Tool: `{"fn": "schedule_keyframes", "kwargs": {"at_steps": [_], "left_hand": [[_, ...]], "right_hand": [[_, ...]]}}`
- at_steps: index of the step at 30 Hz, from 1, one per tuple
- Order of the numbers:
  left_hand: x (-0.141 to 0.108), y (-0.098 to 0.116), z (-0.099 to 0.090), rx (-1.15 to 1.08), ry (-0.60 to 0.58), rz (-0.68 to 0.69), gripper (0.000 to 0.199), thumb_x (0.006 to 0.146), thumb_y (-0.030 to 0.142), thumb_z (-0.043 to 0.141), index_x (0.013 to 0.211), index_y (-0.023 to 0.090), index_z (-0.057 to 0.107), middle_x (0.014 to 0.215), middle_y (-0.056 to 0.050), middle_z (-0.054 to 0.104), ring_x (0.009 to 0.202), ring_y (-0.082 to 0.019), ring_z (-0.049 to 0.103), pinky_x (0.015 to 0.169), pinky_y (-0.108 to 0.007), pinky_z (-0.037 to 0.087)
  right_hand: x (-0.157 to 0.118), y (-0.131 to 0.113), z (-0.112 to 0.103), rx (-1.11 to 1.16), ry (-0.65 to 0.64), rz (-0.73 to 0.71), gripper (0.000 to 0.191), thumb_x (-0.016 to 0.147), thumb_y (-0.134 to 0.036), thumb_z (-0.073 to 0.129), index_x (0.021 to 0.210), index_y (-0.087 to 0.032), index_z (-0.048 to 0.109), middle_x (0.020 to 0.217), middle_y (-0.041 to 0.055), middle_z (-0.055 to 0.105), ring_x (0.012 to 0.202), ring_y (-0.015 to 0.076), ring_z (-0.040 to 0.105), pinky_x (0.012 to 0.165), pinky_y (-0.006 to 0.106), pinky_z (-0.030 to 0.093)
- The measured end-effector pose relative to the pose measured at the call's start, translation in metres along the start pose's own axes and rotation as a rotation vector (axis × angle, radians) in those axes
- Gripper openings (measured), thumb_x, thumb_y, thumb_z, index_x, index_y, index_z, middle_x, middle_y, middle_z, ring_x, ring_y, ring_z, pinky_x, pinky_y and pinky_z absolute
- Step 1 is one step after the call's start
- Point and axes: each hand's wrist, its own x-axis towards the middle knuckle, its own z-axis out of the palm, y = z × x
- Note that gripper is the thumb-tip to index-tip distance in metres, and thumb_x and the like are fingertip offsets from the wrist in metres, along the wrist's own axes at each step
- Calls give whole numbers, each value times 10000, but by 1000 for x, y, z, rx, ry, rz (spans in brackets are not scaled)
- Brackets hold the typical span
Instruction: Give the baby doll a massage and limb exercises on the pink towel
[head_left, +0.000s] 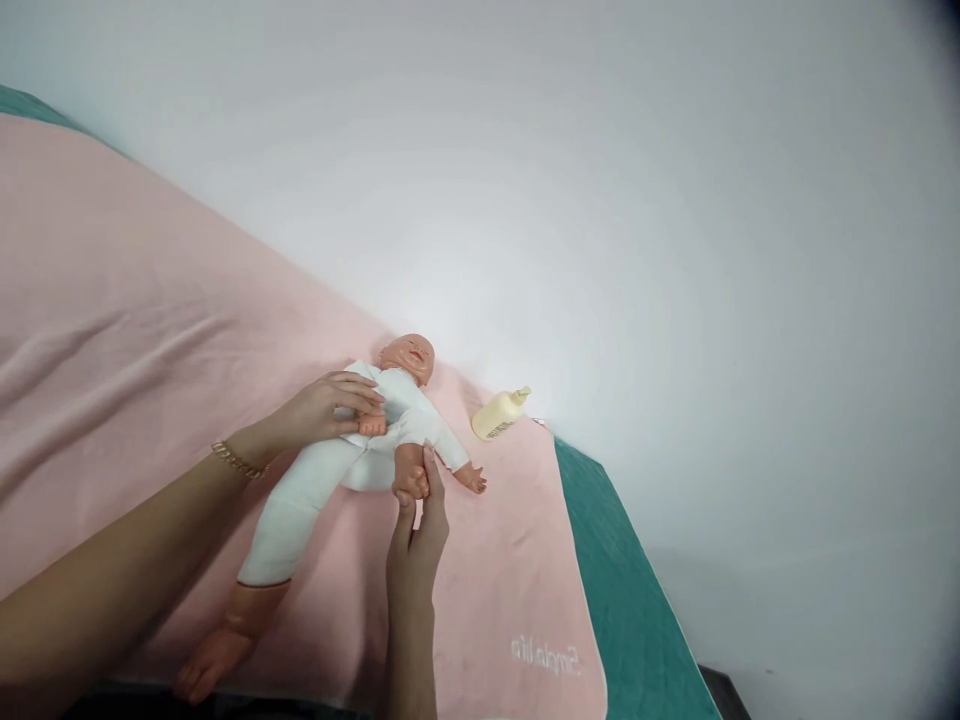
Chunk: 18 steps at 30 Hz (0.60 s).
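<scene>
A baby doll (304, 500) with a white cloth body and hard vinyl head, hands and feet lies on its back, head toward the wall. My left hand (330, 408) is over its belly, fingers and thumb closed around one forearm, the doll's small hand (373, 425) showing beneath my fingers. With my right hand (421, 535) I pinch the doll's foot (410, 472) between thumb and fingers; that leg is bent up. Its other leg stretches toward the lower left, and its other arm lies out to the right. A pale yellow pump bottle (495, 415) leans over beside the doll.
Under the doll spreads a pink blanket (480, 580), creased at the left, with white lettering near its front corner. A green cover (615, 550) shows past its right edge. A white wall (675, 250) rises directly behind.
</scene>
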Motion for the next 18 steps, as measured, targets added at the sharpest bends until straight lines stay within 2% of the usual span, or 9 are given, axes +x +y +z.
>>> {"fn": "schedule_keyframes", "kwargs": {"at_steps": [4, 7, 10, 12, 15, 18], "left_hand": [[1, 7, -1, -107, 25, -121, 242, 814, 494, 703, 878, 278, 793, 1047, -46, 772, 1146, -262, 659, 1067, -434, 480], [0, 17, -5, -206, 140, -291, 316, 754, 549, 745, 902, 275, 791, 1080, -48, 765, 1119, -271, 675, 1092, -432, 472], [1, 29, -10, -270, 317, -488, 382, 724, 529, 792, 998, 264, 783, 1122, -42, 754, 1124, -284, 672, 1072, -423, 497], [3, 32, -13, -351, 492, -577, 420, 671, 472, 847, 1007, 230, 777, 1104, -52, 755, 1112, -291, 673, 1062, -422, 509], [5, 28, -15, -471, 752, -593, 524, 632, 399, 874, 1083, 171, 737, 1136, -80, 738, 1102, -279, 670, 1066, -430, 513], [3, 15, -18, -506, 940, -629, 489, 704, 360, 829, 1119, 141, 689, 1207, -91, 702, 1147, -246, 642, 1096, -410, 490]], "right_hand": [[-6, 3, 1, 19, 9, -42, 472, 1022, -304, 464, 1488, -230, 470, 1548, 91, 480, 1439, 209, 457, 1145, 391, 458], [-13, 5, -1, 26, 28, -68, 473, 1021, -290, 471, 1494, -257, 470, 1540, 86, 489, 1437, 219, 457, 1135, 397, 474], [-26, 4, -7, 27, 43, -101, 491, 1016, -300, 487, 1505, -264, 460, 1523, 90, 509, 1415, 231, 484, 1098, 382, 511], [-38, 3, -13, 12, 33, -110, 519, 1004, -313, 514, 1516, -253, 446, 1508, 94, 525, 1389, 241, 513, 1075, 370, 532], [-62, 4, -22, -14, 4, -131, 551, 987, -303, 556, 1521, -245, 436, 1501, 94, 526, 1364, 252, 533, 1063, 364, 539], [-86, 9, -26, -32, -30, -187, 523, 986, -287, 556, 1502, -269, 466, 1508, 87, 513, 1361, 263, 529, 1065, 386, 536]]}}
